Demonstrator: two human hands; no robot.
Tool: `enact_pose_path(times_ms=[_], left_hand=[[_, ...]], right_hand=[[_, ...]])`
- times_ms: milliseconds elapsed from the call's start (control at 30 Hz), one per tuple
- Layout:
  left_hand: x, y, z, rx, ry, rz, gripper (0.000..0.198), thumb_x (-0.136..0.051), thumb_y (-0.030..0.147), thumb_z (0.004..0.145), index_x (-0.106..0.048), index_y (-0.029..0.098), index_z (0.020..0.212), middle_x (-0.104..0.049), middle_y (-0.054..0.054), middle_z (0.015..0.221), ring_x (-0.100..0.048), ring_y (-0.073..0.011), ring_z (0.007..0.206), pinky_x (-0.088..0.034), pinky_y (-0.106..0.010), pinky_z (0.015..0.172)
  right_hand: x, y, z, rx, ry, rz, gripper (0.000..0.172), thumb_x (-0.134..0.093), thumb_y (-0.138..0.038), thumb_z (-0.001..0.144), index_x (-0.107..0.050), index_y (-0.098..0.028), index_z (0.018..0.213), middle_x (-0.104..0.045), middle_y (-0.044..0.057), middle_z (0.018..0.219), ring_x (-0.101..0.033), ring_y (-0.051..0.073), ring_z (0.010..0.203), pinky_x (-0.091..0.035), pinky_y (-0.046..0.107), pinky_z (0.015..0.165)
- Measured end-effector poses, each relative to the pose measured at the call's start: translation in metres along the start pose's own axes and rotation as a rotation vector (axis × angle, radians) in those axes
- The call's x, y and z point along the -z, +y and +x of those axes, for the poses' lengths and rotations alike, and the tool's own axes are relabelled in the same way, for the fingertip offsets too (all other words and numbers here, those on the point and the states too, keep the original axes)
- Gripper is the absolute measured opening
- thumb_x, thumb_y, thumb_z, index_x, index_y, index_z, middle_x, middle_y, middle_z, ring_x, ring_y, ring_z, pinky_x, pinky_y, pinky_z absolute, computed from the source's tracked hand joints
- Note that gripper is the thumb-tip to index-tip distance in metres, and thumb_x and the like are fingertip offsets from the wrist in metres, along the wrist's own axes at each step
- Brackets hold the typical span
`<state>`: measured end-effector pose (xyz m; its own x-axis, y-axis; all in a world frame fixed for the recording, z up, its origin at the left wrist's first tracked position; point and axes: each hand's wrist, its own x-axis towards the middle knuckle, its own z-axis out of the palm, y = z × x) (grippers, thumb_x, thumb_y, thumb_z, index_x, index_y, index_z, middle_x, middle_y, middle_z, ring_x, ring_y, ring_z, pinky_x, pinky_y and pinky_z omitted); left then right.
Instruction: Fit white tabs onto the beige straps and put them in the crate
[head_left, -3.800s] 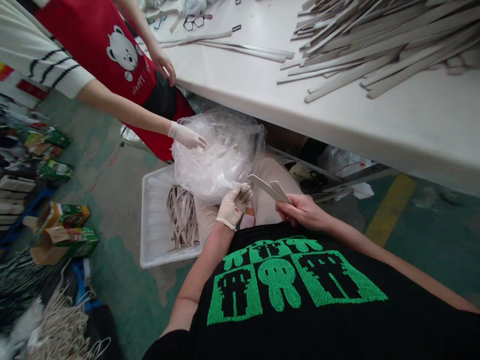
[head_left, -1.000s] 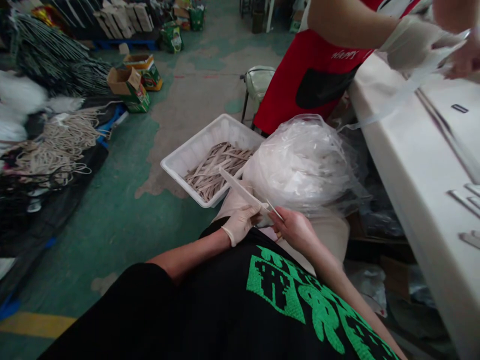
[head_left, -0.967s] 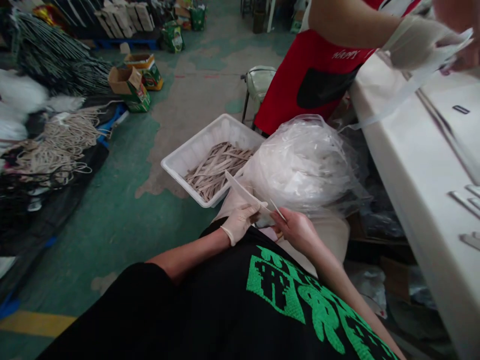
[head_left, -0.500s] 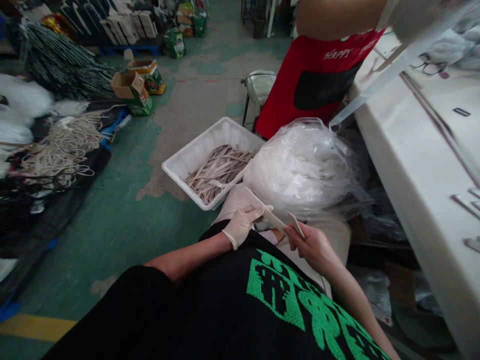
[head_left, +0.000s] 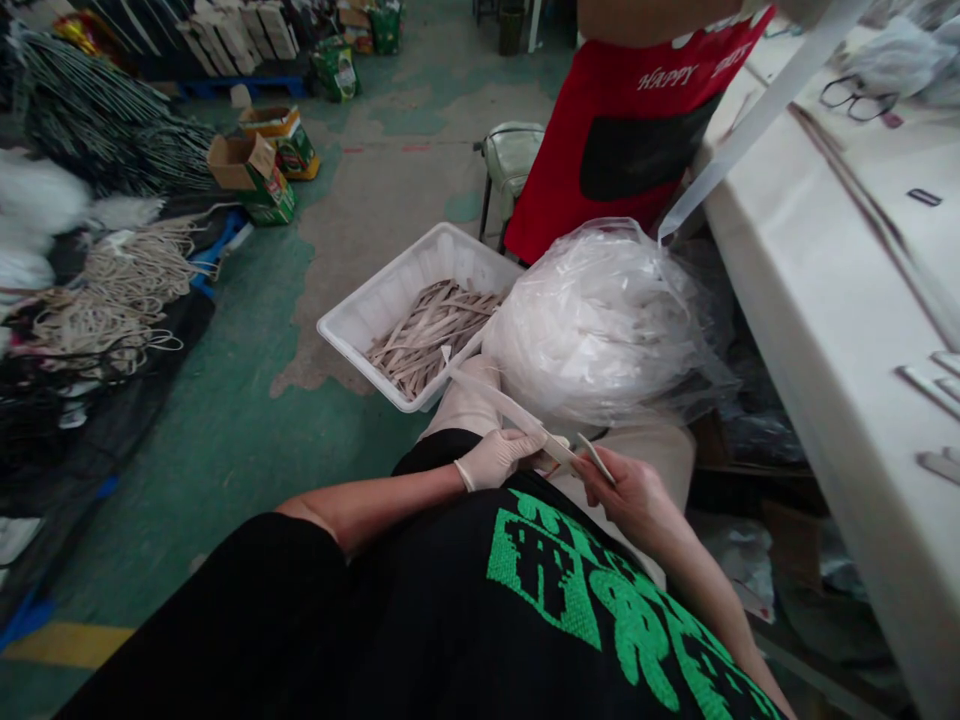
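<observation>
- Strap (head_left: 495, 398), pale and flat, slanting above the lap, running through both hands!
- Gloved left hand (head_left: 496, 460) pinches it, the far end poking beyond the fingers toward the tub (head_left: 366, 368) of strips (head_left: 426, 335).
- Bare right hand (head_left: 630, 492) clamps it lower down; a short end juts up there, same strap or another, can't tell.
- Plastic bag (head_left: 600, 320) bulges just beyond!

Workshop; patchy green floor (head_left: 247, 320); heaped cord (head_left: 139, 270); tub (head_left: 349, 318) of strips (head_left: 435, 325)
</observation>
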<state>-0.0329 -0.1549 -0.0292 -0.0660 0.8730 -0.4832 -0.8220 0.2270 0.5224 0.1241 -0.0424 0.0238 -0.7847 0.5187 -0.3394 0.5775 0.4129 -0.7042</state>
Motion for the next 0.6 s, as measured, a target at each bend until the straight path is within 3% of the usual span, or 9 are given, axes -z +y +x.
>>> enact_pose_path(times_ms=[100, 200, 267, 333, 433, 600], left_hand=[[0.001, -0.008, 0.006, 0.086, 0.013, -0.064, 0.043, -0.091, 0.042, 0.058, -0.077, 0.009, 0.081, -0.074, -0.009, 0.076, -0.065, -0.0168, 0.068, -0.047, -0.031, 0.077], [0.004, -0.005, 0.009, 0.174, 0.012, -0.17, 0.035, -0.082, 0.035, 0.073, -0.075, 0.013, 0.099, -0.076, -0.01, 0.093, -0.069, -0.0175, 0.079, -0.049, -0.029, 0.08], [0.009, 0.001, 0.011, 0.182, 0.095, -0.28, 0.03, -0.071, 0.035, 0.085, -0.072, 0.016, 0.108, -0.075, -0.009, 0.1, -0.07, -0.0159, 0.084, -0.051, -0.027, 0.08], [0.016, 0.004, 0.013, 0.155, 0.225, -0.361, 0.024, -0.063, 0.033, 0.091, -0.071, 0.016, 0.106, -0.075, -0.007, 0.095, -0.069, -0.0131, 0.079, -0.053, -0.024, 0.074], [0.024, 0.002, 0.019, 0.157, 0.325, -0.382, 0.019, -0.059, 0.026, 0.094, -0.071, 0.016, 0.104, -0.073, -0.003, 0.082, -0.068, -0.0109, 0.067, -0.053, -0.022, 0.065], [0.024, -0.009, 0.025, 0.208, 0.333, -0.303, 0.016, -0.064, 0.023, 0.09, -0.073, 0.015, 0.1, -0.072, -0.003, 0.075, -0.066, -0.0103, 0.064, -0.054, -0.021, 0.063]], right_hand=[[-0.004, 0.002, 0.003, 0.011, 0.024, -0.011, 0.045, -0.041, -0.053, 0.094, -0.052, -0.022, 0.064, -0.059, 0.002, 0.054, -0.051, 0.014, 0.045, -0.036, 0.025, 0.048], [-0.008, 0.008, 0.003, -0.006, 0.031, 0.002, 0.045, -0.041, -0.053, 0.094, -0.053, -0.022, 0.064, -0.06, 0.002, 0.054, -0.052, 0.015, 0.045, -0.037, 0.025, 0.048], [-0.009, 0.014, 0.0, -0.027, 0.028, 0.007, 0.044, -0.041, -0.053, 0.093, -0.053, -0.022, 0.064, -0.059, 0.001, 0.053, -0.051, 0.015, 0.045, -0.036, 0.025, 0.048], [-0.01, 0.02, -0.004, -0.048, 0.016, 0.001, 0.044, -0.041, -0.053, 0.093, -0.054, -0.022, 0.065, -0.057, 0.001, 0.051, -0.05, 0.015, 0.045, -0.035, 0.025, 0.048], [-0.012, 0.027, -0.011, -0.067, -0.014, -0.028, 0.043, -0.04, -0.054, 0.092, -0.055, -0.022, 0.067, -0.056, 0.001, 0.051, -0.05, 0.016, 0.046, -0.034, 0.026, 0.048], [-0.018, 0.032, -0.016, -0.103, 0.042, -0.106, 0.043, -0.039, -0.054, 0.09, -0.053, -0.023, 0.064, -0.059, 0.004, 0.054, -0.052, 0.018, 0.051, -0.034, 0.027, 0.051]])
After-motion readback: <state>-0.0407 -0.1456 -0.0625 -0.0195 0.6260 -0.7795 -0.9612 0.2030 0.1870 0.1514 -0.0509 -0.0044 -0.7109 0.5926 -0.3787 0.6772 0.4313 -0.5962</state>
